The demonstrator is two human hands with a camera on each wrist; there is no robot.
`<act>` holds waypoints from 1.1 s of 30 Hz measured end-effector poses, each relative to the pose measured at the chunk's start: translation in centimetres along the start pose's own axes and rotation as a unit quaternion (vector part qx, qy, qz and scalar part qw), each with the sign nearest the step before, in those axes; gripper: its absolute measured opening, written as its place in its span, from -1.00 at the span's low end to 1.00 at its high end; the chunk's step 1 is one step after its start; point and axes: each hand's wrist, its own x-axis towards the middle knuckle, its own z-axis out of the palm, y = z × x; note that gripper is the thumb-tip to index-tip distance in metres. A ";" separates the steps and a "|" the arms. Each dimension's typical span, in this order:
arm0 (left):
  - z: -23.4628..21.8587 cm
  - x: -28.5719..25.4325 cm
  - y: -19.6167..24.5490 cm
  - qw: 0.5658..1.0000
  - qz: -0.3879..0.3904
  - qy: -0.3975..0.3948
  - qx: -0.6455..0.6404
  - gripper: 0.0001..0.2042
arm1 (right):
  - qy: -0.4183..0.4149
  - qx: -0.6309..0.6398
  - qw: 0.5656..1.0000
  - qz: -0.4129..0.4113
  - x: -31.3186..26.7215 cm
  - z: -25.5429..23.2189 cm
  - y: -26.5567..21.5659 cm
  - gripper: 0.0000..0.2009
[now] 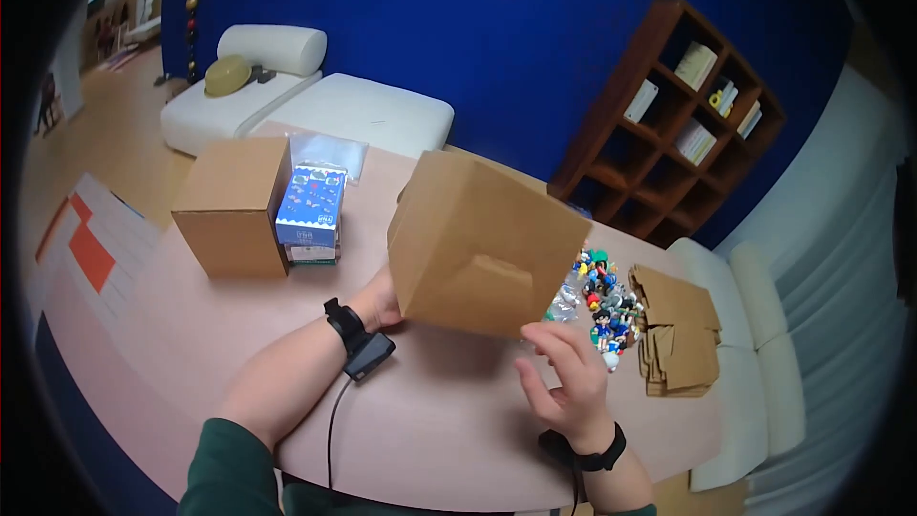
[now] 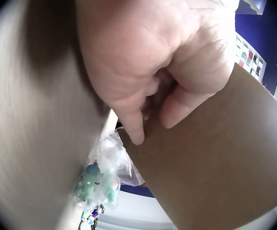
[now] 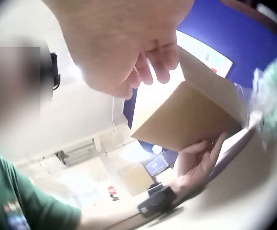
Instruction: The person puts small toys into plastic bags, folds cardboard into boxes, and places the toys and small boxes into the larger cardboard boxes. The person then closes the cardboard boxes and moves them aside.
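A brown cardboard box (image 1: pixel 487 248) is held tilted over the table in the head view. My left hand (image 1: pixel 385 298) grips it low on its left side; the box covers most of those fingers. Thumb and fingertips meet the cardboard at its edge in the left wrist view, where the box wall (image 2: pixel 224 158) fills the right half. Beside the box's lower right corner is my right hand (image 1: pixel 571 377), fingers loosely bent and holding nothing. In the right wrist view, the left hand (image 3: pixel 196 165) supports the box (image 3: pixel 188 117) from below.
Small toy figures (image 1: pixel 611 306) and clear plastic bags lie right of the box. Flattened cardboard (image 1: pixel 680 330) is stacked farther right. Another cardboard box (image 1: pixel 229 210), a blue patterned box (image 1: pixel 312 201) and a clear plastic packet (image 1: pixel 330 153) stand or lie at the left on the pink table (image 1: pixel 401 430).
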 end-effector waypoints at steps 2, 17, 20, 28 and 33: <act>-0.3 0.2 0.0 1.000 -0.007 0.005 0.005 -0.47 | 0.068 -0.116 0.991 -0.023 1.0 0.5 0.8 -0.60; -0.1 0.8 -1.1 0.999 0.024 0.029 0.012 -0.43 | -0.060 -0.104 0.992 0.034 5.2 -0.9 -0.5 -0.55; -0.2 0.9 -1.2 0.999 0.017 0.032 0.020 -0.42 | -0.247 -0.132 0.958 -0.057 5.4 -2.9 -2.7 -0.44; 1.4 -0.2 -0.8 0.997 -0.001 0.058 0.047 -0.42 | -0.127 -0.221 0.957 0.141 4.0 -3.6 -3.2 -0.64; 1.6 -0.1 -1.6 0.996 -0.007 0.044 0.078 -0.44 | -0.171 -0.243 0.936 0.187 2.7 -3.1 -1.0 -0.79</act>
